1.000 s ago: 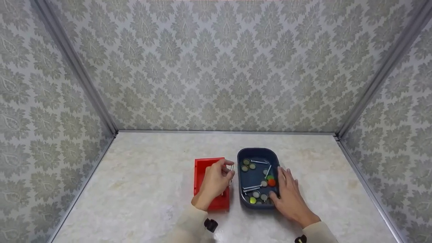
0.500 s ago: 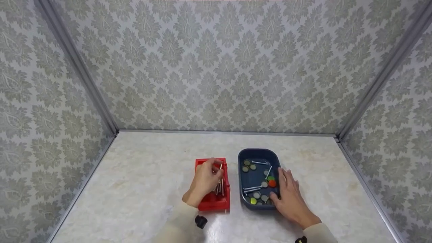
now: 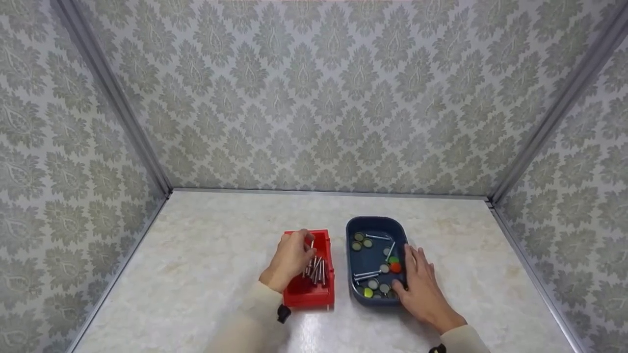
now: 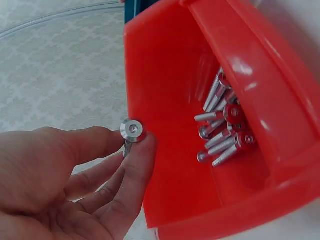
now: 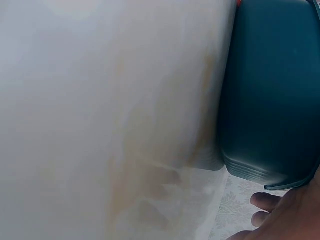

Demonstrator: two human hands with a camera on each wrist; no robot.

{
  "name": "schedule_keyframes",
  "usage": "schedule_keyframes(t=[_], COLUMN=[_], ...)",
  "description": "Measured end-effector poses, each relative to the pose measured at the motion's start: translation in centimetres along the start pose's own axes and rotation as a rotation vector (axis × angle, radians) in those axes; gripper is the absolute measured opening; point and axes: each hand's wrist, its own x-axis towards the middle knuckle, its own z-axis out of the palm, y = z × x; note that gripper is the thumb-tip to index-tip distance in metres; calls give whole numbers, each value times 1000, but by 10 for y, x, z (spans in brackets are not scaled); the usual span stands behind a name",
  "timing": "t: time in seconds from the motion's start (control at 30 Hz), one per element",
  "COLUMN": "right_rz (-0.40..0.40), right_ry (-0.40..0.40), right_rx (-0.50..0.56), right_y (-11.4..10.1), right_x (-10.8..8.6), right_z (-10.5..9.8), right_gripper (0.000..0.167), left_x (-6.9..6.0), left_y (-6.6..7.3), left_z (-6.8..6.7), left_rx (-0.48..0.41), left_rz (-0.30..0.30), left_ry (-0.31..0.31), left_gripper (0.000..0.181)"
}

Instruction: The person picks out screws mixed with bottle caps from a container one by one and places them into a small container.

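Observation:
My left hand (image 3: 290, 257) is above the red bin (image 3: 309, 298), pinching a metal screw (image 4: 132, 131) between thumb and fingers. In the left wrist view its round head with a hex socket faces the camera. Several similar screws (image 3: 318, 270) lie in a loose pile inside the bin. My right hand (image 3: 424, 289) rests on the right rim of the dark blue box (image 3: 377, 222), fingers fairly straight and thumb over the edge. That box holds a few long screws (image 3: 367, 275), several round greyish discs (image 3: 373, 284), and green, orange (image 3: 395, 267) and yellow ones.
Bin and box stand side by side on a pale marbled table (image 3: 221, 245), with a narrow gap between them. Patterned walls (image 3: 314, 98) with grey metal edging enclose the table at the back and both sides.
My left hand has moved left, from the gap beside the blue box to above the red bin, still pinching the screw. The screw pile has come into sight. My right hand stays put.

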Motion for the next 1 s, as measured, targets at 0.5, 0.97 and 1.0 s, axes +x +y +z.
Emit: schedule_keyframes(t=[0.5, 0.97, 1.0], right_rz=[-64, -40, -36], right_ry=[79, 42, 36], right_rx=[16, 2, 3], right_y=[-1, -1, -1], right_x=[-6, -5, -5], right_z=[0, -1, -1], right_gripper=[98, 100, 101], left_x=[8, 12, 12], left_y=[0, 2, 2], left_z=[-7, 3, 3], left_rx=[252, 377, 381], left_rz=[79, 107, 111], left_ry=[-22, -27, -26], left_gripper=[10, 23, 23])
